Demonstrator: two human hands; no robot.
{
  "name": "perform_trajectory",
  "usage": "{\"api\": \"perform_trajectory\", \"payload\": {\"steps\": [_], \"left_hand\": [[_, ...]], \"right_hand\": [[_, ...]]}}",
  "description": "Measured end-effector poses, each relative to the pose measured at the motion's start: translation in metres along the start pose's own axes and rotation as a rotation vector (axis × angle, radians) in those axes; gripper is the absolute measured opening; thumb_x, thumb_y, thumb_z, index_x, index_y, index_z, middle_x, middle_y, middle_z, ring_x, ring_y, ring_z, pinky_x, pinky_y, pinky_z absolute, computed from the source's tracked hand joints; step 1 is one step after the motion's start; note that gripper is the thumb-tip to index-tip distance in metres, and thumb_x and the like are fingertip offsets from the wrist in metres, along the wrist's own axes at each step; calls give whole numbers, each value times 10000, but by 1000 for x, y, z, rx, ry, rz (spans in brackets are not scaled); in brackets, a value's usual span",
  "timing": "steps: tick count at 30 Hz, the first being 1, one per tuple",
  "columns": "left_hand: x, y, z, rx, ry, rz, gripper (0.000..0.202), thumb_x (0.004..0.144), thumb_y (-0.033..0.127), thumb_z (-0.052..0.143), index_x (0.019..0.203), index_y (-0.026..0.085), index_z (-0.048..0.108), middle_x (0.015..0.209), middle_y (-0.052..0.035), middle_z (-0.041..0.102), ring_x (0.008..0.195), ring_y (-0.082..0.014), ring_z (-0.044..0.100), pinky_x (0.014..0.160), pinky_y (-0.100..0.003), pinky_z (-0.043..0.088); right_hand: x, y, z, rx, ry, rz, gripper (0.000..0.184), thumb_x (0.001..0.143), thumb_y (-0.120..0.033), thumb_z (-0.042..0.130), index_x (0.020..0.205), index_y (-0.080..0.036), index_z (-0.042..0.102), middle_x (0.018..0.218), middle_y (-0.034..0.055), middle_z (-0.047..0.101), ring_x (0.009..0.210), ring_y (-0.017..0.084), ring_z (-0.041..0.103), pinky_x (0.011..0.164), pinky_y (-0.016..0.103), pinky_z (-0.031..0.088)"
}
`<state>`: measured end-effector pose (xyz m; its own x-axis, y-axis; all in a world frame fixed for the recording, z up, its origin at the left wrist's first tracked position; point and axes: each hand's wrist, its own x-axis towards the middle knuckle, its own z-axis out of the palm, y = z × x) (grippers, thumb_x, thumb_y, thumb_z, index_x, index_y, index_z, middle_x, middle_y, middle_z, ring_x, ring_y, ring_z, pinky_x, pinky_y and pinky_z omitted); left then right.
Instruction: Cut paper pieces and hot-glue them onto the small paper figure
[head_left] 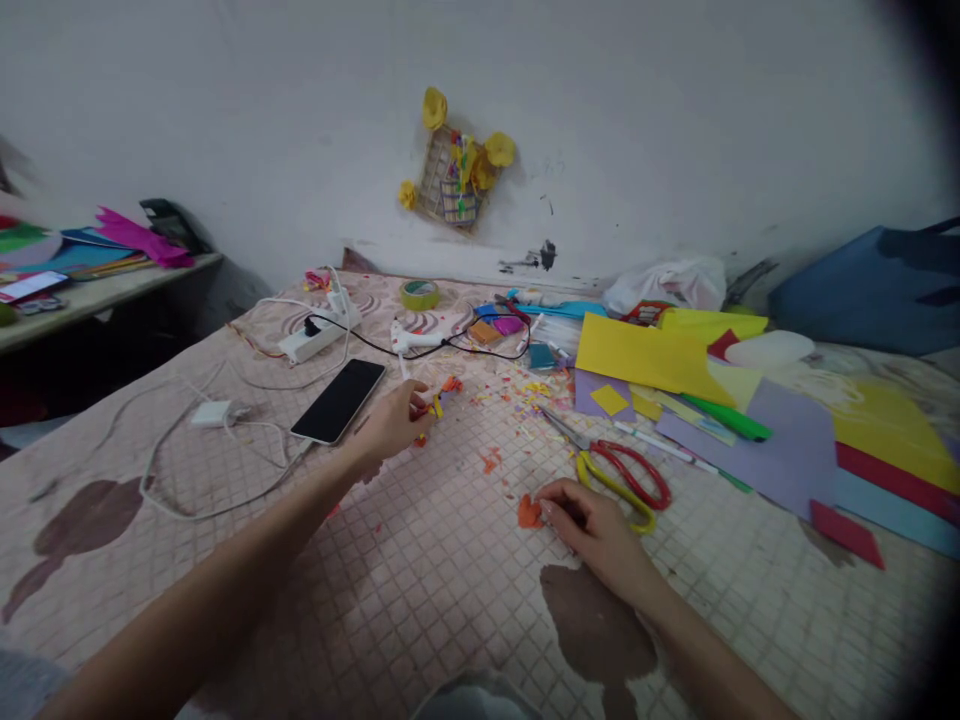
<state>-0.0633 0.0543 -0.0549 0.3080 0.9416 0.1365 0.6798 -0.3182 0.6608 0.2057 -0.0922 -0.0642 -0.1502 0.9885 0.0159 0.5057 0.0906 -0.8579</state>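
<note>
My left hand (pixel 396 420) reaches forward over the patterned cloth and pinches a small yellow and orange paper craft piece (pixel 437 402) next to the black phone (pixel 339 400). My right hand (pixel 596 525) lies low on the cloth with fingers curled, its fingertips touching an orange paper scrap (pixel 529 512). Just beyond that hand lie the red and yellow scissors (pixel 619 470). Small paper cuttings (pixel 517 392) are scattered between the two hands.
Coloured paper sheets (pixel 787 420) and a green marker (pixel 727 415) cover the right side. A glue gun (pixel 416 338), power strip (pixel 315 338), charger and cables (pixel 214 412), and tape roll (pixel 419 293) lie at the back left. A paper flower decoration (pixel 457 165) hangs on the wall.
</note>
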Motion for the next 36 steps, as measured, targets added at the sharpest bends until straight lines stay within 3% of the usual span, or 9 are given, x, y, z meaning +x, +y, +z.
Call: {"api": "perform_trajectory", "payload": {"steps": [7, 12, 21, 28, 32, 36], "left_hand": [[0, 6, 2, 35, 62, -13, 302, 699, 274, 568, 972, 155, 519, 823, -54, 644, 706, -166, 609, 638, -291, 483], [-19, 23, -2, 19, 63, 8, 157, 712, 240, 559, 851, 166, 554, 786, -34, 625, 684, -143, 602, 622, -260, 486], [-64, 47, 10, 151, -25, 117, 290, 755, 153, 503, 1026, 195, 596, 876, -48, 568, 696, -139, 584, 635, -262, 480], [-70, 52, 13, 102, 13, 60, 251, 759, 173, 535, 1010, 179, 518, 914, -53, 578, 724, -149, 589, 598, -258, 491], [-70, 51, 12, 114, -26, 118, 164, 790, 181, 512, 946, 193, 557, 929, -45, 557, 707, -130, 583, 612, -250, 490], [-70, 49, 12, 119, -54, 165, 226, 819, 195, 482, 1023, 217, 578, 926, -40, 543, 703, -125, 577, 634, -250, 485]], "right_hand": [[0, 2, -1, -2, 6, 6, 159, 858, -299, 477, 843, -192, 593, 744, 16, 627, 635, 144, 535, 568, 252, 404], [0, 2, -1, 6, 6, 6, 154, 858, -301, 481, 841, -191, 587, 761, 25, 630, 673, 155, 551, 602, 264, 417], [1, 0, -2, 11, 17, 0, 147, 851, -288, 495, 837, -189, 603, 735, 13, 631, 646, 141, 552, 573, 247, 411], [0, -1, -4, 16, 46, 21, 159, 848, -298, 496, 833, -184, 605, 708, 9, 614, 601, 124, 533, 524, 232, 399], [0, -1, -9, 12, 94, 62, 167, 844, -317, 495, 855, -185, 597, 711, 6, 596, 533, 106, 497, 447, 220, 359], [1, 0, -13, 1, 120, 77, 171, 838, -329, 499, 856, -192, 599, 711, 5, 592, 527, 109, 504, 443, 222, 368]]}}
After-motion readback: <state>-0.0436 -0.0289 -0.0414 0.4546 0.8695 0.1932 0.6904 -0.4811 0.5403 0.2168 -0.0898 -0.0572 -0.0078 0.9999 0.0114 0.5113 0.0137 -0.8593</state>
